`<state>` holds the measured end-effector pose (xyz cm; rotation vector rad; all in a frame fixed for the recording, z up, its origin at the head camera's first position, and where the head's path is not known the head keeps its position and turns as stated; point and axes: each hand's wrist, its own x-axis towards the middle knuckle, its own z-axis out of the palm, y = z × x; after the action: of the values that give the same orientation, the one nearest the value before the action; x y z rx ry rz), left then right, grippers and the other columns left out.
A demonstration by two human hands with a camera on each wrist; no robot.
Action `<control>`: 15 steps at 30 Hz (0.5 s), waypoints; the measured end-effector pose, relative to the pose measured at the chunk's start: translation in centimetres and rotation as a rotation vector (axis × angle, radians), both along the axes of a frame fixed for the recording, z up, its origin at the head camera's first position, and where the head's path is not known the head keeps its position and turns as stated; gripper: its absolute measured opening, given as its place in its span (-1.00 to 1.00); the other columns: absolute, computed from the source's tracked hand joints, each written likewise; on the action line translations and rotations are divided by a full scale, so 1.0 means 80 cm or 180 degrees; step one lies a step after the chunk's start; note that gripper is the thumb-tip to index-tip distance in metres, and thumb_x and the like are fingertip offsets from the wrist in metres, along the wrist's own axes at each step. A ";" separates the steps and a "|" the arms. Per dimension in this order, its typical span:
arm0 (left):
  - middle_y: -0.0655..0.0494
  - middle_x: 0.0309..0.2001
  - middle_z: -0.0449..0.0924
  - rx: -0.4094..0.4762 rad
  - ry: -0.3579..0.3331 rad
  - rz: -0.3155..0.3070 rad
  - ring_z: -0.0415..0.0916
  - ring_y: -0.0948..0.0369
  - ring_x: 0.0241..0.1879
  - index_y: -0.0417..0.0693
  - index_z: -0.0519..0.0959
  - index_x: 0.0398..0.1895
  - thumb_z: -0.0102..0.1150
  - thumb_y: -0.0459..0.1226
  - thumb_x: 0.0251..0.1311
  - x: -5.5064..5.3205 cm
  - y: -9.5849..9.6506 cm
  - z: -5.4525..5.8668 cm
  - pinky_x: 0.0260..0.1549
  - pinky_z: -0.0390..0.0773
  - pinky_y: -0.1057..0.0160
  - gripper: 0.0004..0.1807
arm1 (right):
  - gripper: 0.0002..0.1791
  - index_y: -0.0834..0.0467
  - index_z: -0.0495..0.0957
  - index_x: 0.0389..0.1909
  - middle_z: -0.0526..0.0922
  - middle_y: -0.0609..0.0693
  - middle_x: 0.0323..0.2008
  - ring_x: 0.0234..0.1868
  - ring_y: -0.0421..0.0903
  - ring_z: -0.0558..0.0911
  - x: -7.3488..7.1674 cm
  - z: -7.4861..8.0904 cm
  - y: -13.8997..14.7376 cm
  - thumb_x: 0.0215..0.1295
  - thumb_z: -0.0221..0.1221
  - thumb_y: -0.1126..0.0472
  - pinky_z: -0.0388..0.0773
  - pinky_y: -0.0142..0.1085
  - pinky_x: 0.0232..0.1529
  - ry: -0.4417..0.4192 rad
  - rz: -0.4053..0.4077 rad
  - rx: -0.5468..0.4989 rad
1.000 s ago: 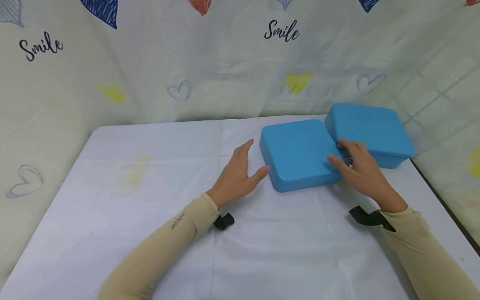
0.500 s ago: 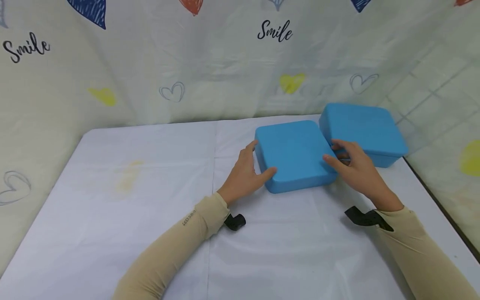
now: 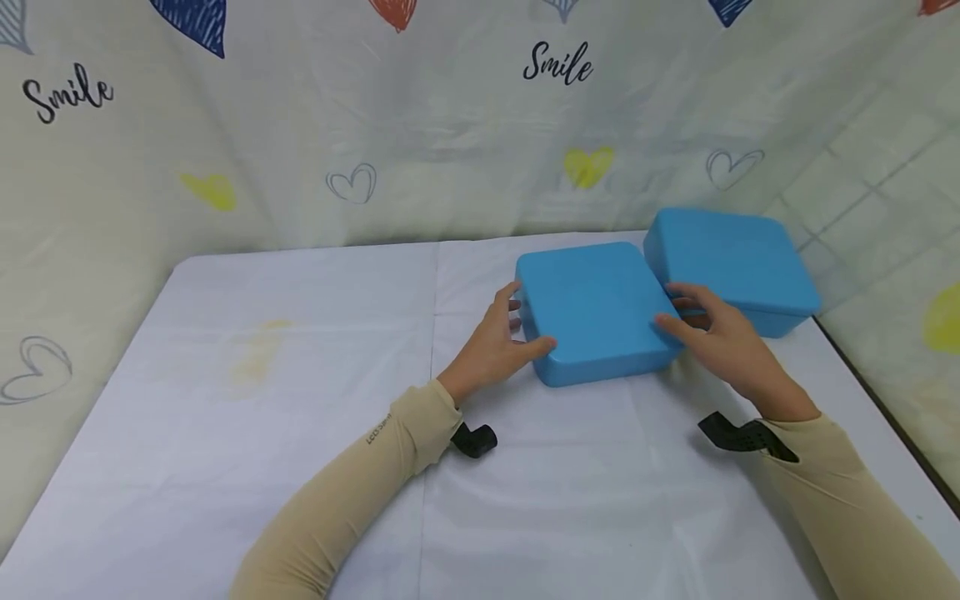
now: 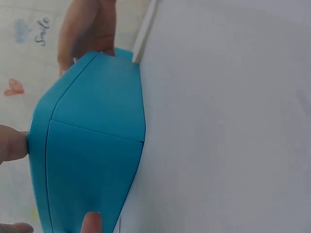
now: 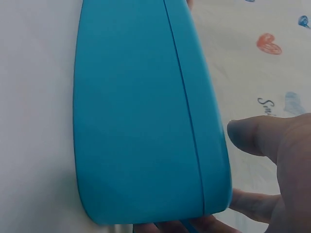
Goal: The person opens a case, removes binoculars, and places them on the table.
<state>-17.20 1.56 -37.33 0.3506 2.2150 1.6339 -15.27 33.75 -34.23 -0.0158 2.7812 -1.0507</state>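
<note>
A blue lidded box (image 3: pixel 600 308) with rounded corners lies flat on the white-covered table. At its left side, my left hand (image 3: pixel 495 342) holds it, thumb on the lid's front-left corner and fingers along the side. In the left wrist view the thumb (image 4: pixel 12 143) meets the lid edge, and one fingertip (image 4: pixel 91 223) is against the side wall. My right hand (image 3: pixel 723 346) holds the right side, thumb on the lid's edge and fingers bent down between the two boxes. The right wrist view shows the lid seam and the right thumb (image 5: pixel 252 136); the fingers are partly hidden under the box's end.
A second blue box (image 3: pixel 735 258) of like shape stands just behind and right, close against the first. White cloth covers the table (image 3: pixel 300 467), bearing a faint yellow mark. A printed curtain (image 3: pixel 450 125) hangs behind the table's back edge.
My left hand has moved right, from beside the box onto its left side and lid corner. The right hand stays at the right side. Neither box has visibly moved on the table.
</note>
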 end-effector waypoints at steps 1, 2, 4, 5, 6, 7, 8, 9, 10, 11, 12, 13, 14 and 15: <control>-0.05 0.64 0.02 0.0020 -0.0015 -0.0008 0.16 -0.08 0.61 0.18 -0.23 0.69 0.33 -0.09 0.32 0.000 0.000 -0.001 0.43 0.44 -0.11 0.09 | -0.09 0.03 -0.02 0.66 0.22 0.40 0.53 0.47 0.43 0.33 0.000 -0.001 0.000 0.50 0.07 -0.30 0.46 0.33 0.22 -0.0029 -0.0003 -0.0021; -0.04 0.64 0.02 0.0024 -0.0022 -0.0018 0.16 -0.09 0.62 0.19 -0.23 0.69 0.32 -0.09 0.32 0.000 0.000 -0.001 0.44 0.43 -0.11 0.09 | -0.09 0.04 -0.01 0.66 0.21 0.40 0.53 0.47 0.43 0.33 -0.001 -0.003 0.000 0.50 0.07 -0.30 0.45 0.33 0.23 -0.0041 -0.0003 -0.0033; -0.03 0.63 0.03 0.0024 -0.0034 -0.0037 0.16 -0.09 0.61 0.21 -0.24 0.69 0.32 -0.09 0.33 0.001 -0.001 0.000 0.46 0.41 -0.12 0.09 | -0.10 0.05 0.02 0.65 0.21 0.39 0.54 0.47 0.42 0.33 -0.001 -0.005 0.000 0.50 0.07 -0.30 0.45 0.32 0.23 -0.0059 -0.0007 -0.0054; -0.03 0.63 0.03 0.0016 -0.0041 -0.0045 0.17 -0.10 0.61 0.22 -0.24 0.69 0.32 -0.08 0.33 0.001 -0.002 0.001 0.47 0.40 -0.13 0.09 | -0.10 0.06 0.02 0.65 0.21 0.39 0.53 0.47 0.41 0.34 -0.002 -0.005 0.000 0.50 0.07 -0.30 0.46 0.31 0.23 -0.0066 -0.0012 -0.0067; -0.02 0.63 0.04 0.0001 -0.0060 -0.0046 0.17 -0.10 0.61 0.24 -0.24 0.69 0.33 -0.08 0.33 0.001 -0.003 0.002 0.47 0.39 -0.14 0.09 | -0.11 0.07 0.03 0.64 0.22 0.39 0.53 0.46 0.41 0.34 -0.002 -0.005 0.000 0.50 0.07 -0.29 0.46 0.29 0.22 -0.0070 -0.0016 -0.0086; -0.02 0.63 0.04 -0.0011 -0.0078 -0.0051 0.17 -0.09 0.61 0.26 -0.24 0.69 0.33 -0.08 0.32 0.001 -0.004 0.004 0.47 0.38 -0.14 0.10 | -0.11 0.08 0.03 0.64 0.22 0.39 0.52 0.45 0.40 0.35 -0.002 -0.005 0.000 0.51 0.07 -0.29 0.46 0.28 0.21 -0.0070 -0.0022 -0.0098; -0.01 0.63 0.05 -0.0019 -0.0098 -0.0051 0.18 -0.09 0.61 0.28 -0.24 0.69 0.34 -0.08 0.32 0.001 -0.005 0.006 0.47 0.38 -0.15 0.10 | -0.11 0.09 0.03 0.64 0.23 0.39 0.51 0.44 0.40 0.35 -0.002 -0.005 0.000 0.51 0.07 -0.28 0.47 0.27 0.21 -0.0070 -0.0024 -0.0111; -0.01 0.64 0.04 -0.0018 -0.0121 -0.0051 0.18 -0.09 0.61 0.30 -0.24 0.69 0.34 -0.08 0.32 0.001 -0.005 0.008 0.47 0.38 -0.15 0.10 | -0.11 0.09 0.03 0.64 0.23 0.39 0.50 0.44 0.40 0.36 -0.002 -0.004 0.000 0.51 0.06 -0.28 0.47 0.26 0.20 -0.0073 -0.0028 -0.0124; 0.00 0.64 0.04 -0.0015 -0.0145 -0.0049 0.18 -0.08 0.61 0.31 -0.24 0.69 0.35 -0.09 0.31 0.001 -0.006 0.009 0.47 0.39 -0.16 0.11 | -0.12 0.09 0.02 0.64 0.24 0.39 0.49 0.43 0.40 0.36 -0.002 -0.004 0.000 0.51 0.06 -0.28 0.46 0.25 0.20 -0.0084 -0.0033 -0.0147; 0.00 0.64 0.04 -0.0012 -0.0165 -0.0047 0.18 -0.08 0.61 0.32 -0.24 0.69 0.35 -0.09 0.31 0.001 -0.006 0.010 0.46 0.39 -0.16 0.11 | -0.12 0.09 0.02 0.64 0.24 0.38 0.49 0.43 0.40 0.36 -0.002 -0.004 0.001 0.52 0.06 -0.27 0.46 0.24 0.20 -0.0086 -0.0035 -0.0163; 0.00 0.64 0.04 -0.0006 -0.0184 -0.0044 0.18 -0.08 0.61 0.33 -0.24 0.69 0.35 -0.10 0.31 0.001 -0.007 0.011 0.46 0.39 -0.16 0.11 | -0.12 0.09 0.02 0.64 0.24 0.38 0.49 0.42 0.40 0.37 -0.002 -0.004 0.001 0.52 0.06 -0.27 0.46 0.23 0.19 -0.0089 -0.0036 -0.0177; 0.00 0.64 0.04 -0.0004 -0.0187 -0.0044 0.18 -0.08 0.61 0.32 -0.24 0.69 0.35 -0.10 0.31 0.002 -0.007 0.011 0.46 0.39 -0.16 0.10 | -0.12 0.07 0.01 0.65 0.24 0.38 0.49 0.42 0.39 0.37 -0.002 -0.005 0.001 0.52 0.06 -0.27 0.46 0.22 0.19 -0.0098 -0.0036 -0.0181; 0.00 0.64 0.04 0.0006 -0.0196 -0.0043 0.18 -0.08 0.61 0.32 -0.23 0.69 0.35 -0.10 0.31 0.002 -0.007 0.011 0.46 0.39 -0.16 0.10 | -0.11 0.07 0.00 0.65 0.24 0.38 0.49 0.42 0.39 0.37 -0.002 -0.006 0.002 0.52 0.06 -0.27 0.46 0.21 0.19 -0.0105 -0.0029 -0.0202; 0.00 0.65 0.04 0.0010 -0.0195 -0.0042 0.18 -0.08 0.61 0.31 -0.22 0.69 0.35 -0.10 0.32 0.002 -0.007 0.011 0.46 0.39 -0.15 0.09 | -0.11 0.07 -0.01 0.66 0.23 0.38 0.50 0.41 0.38 0.38 -0.003 -0.007 0.002 0.52 0.06 -0.27 0.45 0.20 0.20 -0.0109 -0.0022 -0.0218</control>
<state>-17.04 1.00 -36.44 0.3113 2.1609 1.6196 -15.47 33.92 -34.75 0.0030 2.7157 -1.1365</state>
